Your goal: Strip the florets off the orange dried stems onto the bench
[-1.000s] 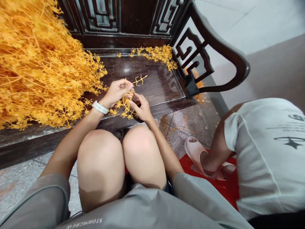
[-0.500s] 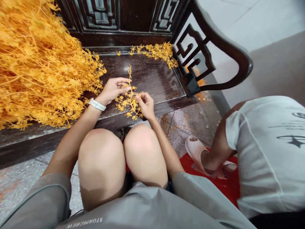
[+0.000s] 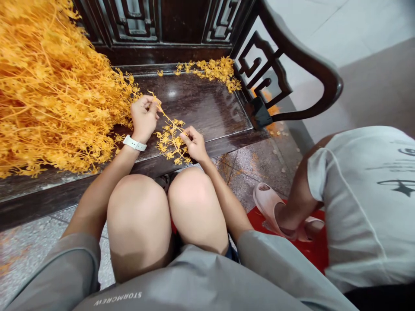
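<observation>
Between my hands stretches a yellow-orange artificial-looking flower sprig (image 3: 173, 142), its small clawed florets hanging over the front of the dark wooden bench (image 3: 207, 108). My left hand (image 3: 145, 114) pinches the stem near its upper end, with the tip poking out above the fingers. Lower down, my right hand (image 3: 194, 142) is closed on the sprig's branching part between thumb and fingers. Just left of my left hand rises a big heap of the same yellow sprigs (image 3: 58, 99). Loose florets (image 3: 217, 69) lie in a small pile at the bench's back right corner.
A carved armrest (image 3: 308, 65) bounds the bench on the right, and a latticed backrest (image 3: 181, 21) stands behind. At the right sits another person (image 3: 363, 207) in pale clothing, with pink slippers (image 3: 267, 203) by a red surface. Orange bits litter the speckled floor (image 3: 243, 168).
My left hand has moved left and slightly up along with the stem's upper end, so the sprig now slants leftward. My right hand has shifted slightly left and stays closed on it.
</observation>
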`<state>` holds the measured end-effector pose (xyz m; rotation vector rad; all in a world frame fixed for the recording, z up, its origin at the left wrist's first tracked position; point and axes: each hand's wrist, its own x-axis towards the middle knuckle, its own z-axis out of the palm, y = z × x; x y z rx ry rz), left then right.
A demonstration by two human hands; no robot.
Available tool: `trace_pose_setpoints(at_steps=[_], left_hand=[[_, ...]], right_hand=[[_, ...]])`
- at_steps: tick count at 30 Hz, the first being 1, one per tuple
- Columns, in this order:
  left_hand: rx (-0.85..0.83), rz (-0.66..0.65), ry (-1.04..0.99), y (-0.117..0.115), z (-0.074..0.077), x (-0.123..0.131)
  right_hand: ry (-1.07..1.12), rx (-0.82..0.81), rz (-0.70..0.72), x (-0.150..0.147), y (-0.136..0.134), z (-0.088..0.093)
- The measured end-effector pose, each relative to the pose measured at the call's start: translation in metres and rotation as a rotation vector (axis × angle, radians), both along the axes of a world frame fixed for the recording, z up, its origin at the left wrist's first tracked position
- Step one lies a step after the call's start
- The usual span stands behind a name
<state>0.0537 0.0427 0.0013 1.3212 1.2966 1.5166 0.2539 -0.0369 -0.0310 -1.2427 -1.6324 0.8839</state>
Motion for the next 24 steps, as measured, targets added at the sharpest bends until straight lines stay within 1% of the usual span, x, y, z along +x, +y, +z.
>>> trace_pose_setpoints(at_steps=[2, 4, 6, 7, 8, 9, 10, 12, 14, 15, 16, 17, 18, 21, 24], left_hand=[[0.051, 0.048, -0.009, 0.002, 0.004, -0.004], [0.145, 0.163, -0.052, 0.008, 0.014, -0.018], [0.333, 0.353, -0.124, 0.013, 0.032, -0.037], [0.420, 0.397, -0.118, 0.014, 0.043, -0.046], [0.450, 0.385, -0.072, 0.011, 0.054, -0.051], [0.435, 0.302, -0.007, 0.006, 0.065, -0.054], [0.401, 0.187, 0.061, -0.002, 0.075, -0.053], [0.339, -0.080, 0.250, -0.022, 0.089, -0.044], [0.312, -0.320, 0.401, -0.037, 0.094, -0.030], [0.291, -0.424, 0.450, -0.042, 0.094, -0.022], [0.267, -0.497, 0.475, -0.043, 0.093, -0.014], [0.244, -0.533, 0.483, -0.041, 0.092, -0.007], [0.230, -0.539, 0.489, -0.038, 0.091, -0.001], [0.277, -0.455, 0.493, -0.020, 0.091, 0.014], [0.316, -0.458, 0.544, -0.010, 0.093, 0.023]], right_hand=[[0.002, 0.016, 0.004, 0.002, -0.001, -0.001], [0.018, 0.025, -0.037, 0.006, -0.002, -0.002], [0.055, 0.008, -0.103, 0.008, -0.002, -0.003], [0.080, -0.007, -0.123, 0.008, -0.002, -0.003], [0.107, -0.018, -0.134, 0.008, -0.001, -0.003], [0.132, -0.027, -0.137, 0.007, 0.000, -0.003], [0.153, -0.032, -0.133, 0.006, 0.002, -0.003], [0.189, -0.035, -0.121, 0.004, 0.004, -0.002], [0.207, -0.043, -0.112, 0.002, 0.004, -0.001], [0.206, -0.048, -0.110, 0.001, 0.004, 0.000], [0.200, -0.052, -0.112, 0.000, 0.003, 0.000], [0.190, -0.055, -0.116, -0.001, 0.002, 0.001], [0.178, -0.057, -0.118, -0.002, 0.001, 0.002], [0.149, -0.062, -0.084, -0.004, -0.002, 0.003], [0.167, -0.051, -0.062, -0.006, -0.002, 0.003]])
